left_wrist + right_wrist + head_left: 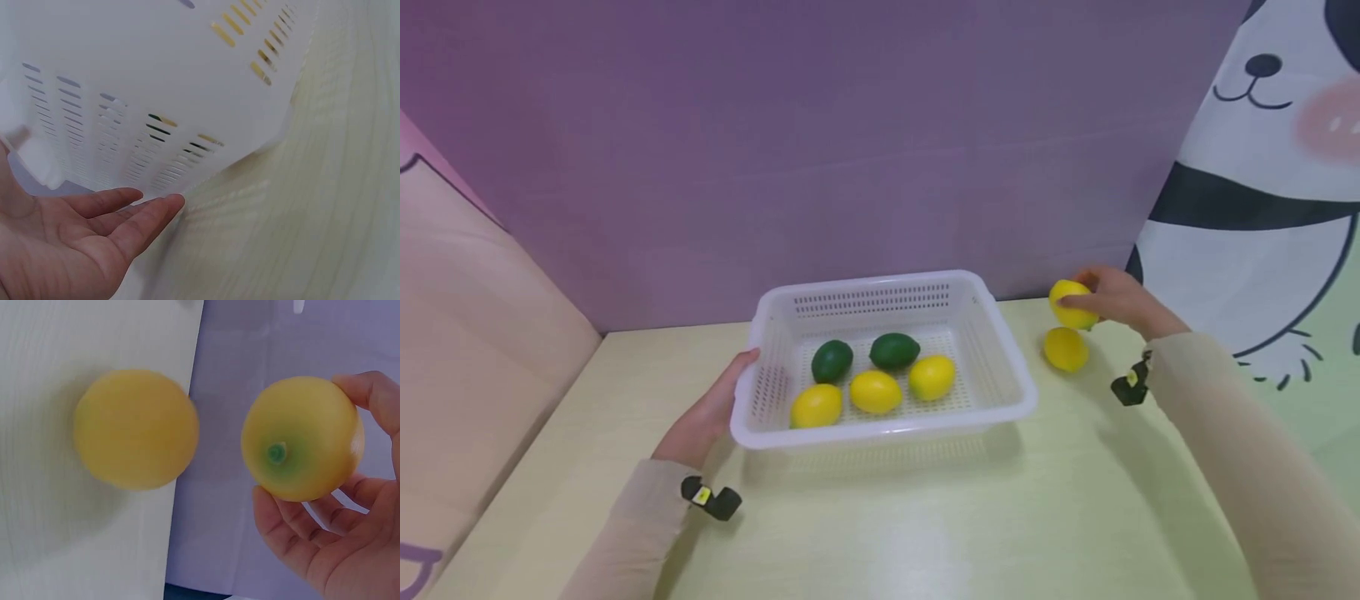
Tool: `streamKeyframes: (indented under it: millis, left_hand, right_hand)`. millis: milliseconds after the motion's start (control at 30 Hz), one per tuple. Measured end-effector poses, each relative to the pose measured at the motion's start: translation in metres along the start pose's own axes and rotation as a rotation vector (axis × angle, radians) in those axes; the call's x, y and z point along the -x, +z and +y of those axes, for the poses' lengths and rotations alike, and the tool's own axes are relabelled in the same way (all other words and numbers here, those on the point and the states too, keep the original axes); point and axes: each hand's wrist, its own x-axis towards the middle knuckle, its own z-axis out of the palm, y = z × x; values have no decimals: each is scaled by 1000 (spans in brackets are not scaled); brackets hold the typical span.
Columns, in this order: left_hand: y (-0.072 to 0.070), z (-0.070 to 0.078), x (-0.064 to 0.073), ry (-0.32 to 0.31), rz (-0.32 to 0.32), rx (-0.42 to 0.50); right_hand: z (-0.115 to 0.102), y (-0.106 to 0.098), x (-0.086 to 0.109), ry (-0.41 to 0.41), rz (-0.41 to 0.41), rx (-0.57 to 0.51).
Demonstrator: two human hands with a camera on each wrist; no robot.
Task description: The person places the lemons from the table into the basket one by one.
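My left hand [703,421] holds the white plastic basket [880,432] at its left end. In the left wrist view, its thumb is at the rim and its fingers [125,219] extend below, beside the slotted wall. Inside the basket lie three yellow lemons [876,392] in front and two dark green lemon-shaped fruits [895,352] behind. To the right of the basket, my right hand [1120,298] grips a lemon [300,437] between thumb and fingers, its green stem end facing the wrist camera. Another lemon [1065,349] rests on the table just below the held one.
A pale wood-grain table [880,533] carries everything. Purple cloth [865,150] stands along its back edge. Printed fabric with a cartoon panda [1247,275] hangs at the right, and a pale pink panel [482,333] borders the left.
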Motion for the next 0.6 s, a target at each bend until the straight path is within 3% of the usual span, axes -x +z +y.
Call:
streamKeyframes:
  millis: [167,433,600]
  left_hand:
    - [1,0,0,-3,-4,-3]
    - [1,3,0,-9,-2,0]
    - [0,2,-1,17,-29,8]
  right_hand:
    - [-20,2,5,-40,-1,12]
    - [-55,10,12,-187,30,44]
    - [-74,13,14,-232,16,53]
